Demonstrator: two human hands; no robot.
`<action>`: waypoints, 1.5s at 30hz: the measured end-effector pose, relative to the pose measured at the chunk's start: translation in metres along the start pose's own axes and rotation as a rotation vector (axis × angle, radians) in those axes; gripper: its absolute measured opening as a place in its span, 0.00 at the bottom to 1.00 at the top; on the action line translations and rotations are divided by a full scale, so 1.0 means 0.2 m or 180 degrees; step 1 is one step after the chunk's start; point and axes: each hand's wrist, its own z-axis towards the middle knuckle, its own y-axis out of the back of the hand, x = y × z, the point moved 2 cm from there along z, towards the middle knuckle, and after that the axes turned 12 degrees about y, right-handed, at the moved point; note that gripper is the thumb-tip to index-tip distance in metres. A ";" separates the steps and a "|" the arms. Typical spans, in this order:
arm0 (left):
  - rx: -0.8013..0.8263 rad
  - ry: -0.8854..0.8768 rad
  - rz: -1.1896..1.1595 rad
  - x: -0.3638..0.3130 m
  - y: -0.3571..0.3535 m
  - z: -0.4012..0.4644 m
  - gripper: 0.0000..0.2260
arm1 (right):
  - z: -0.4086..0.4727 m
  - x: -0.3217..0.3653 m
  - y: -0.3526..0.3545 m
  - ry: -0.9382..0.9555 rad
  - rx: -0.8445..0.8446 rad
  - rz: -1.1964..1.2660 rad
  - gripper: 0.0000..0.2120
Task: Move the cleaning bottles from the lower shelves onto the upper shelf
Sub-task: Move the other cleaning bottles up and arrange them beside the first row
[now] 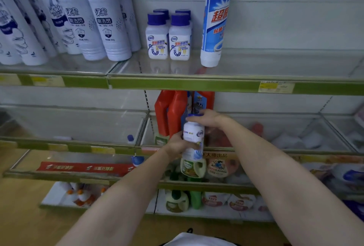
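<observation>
Both hands (pixel 178 143) grip one bottle (pixel 193 137); four, perhaps, on upper shelf (pixel 177 83)

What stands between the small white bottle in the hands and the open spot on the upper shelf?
Only the upper shelf's green front edge lies overhead; the small white bottle, held by the left hand and right hand, must come out and around it. The shelf surface between the four matching bottles and the tall blue-labelled bottle looks narrow.

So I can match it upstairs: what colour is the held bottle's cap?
Blue cap on a white bottle; head view.
</observation>
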 end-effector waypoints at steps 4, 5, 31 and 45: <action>0.0465 0.0074 -0.0145 0.04 0.07 -0.10 0.22 | -0.08 0.09 -0.09 -0.0084 -0.0424 0.0429 0.45; 0.0538 0.0079 -0.0150 0.05 0.08 -0.12 0.21 | -0.10 0.12 -0.11 -0.0119 -0.0514 0.0422 0.44; 0.1198 -0.0226 -0.0032 0.14 0.17 -0.51 0.21 | -0.50 0.51 -0.33 -0.0429 -0.1856 0.0879 0.20; 0.0075 -0.1459 0.0334 -0.58 -0.02 -0.65 0.26 | -0.71 0.71 0.34 0.0403 -0.2889 0.0962 0.20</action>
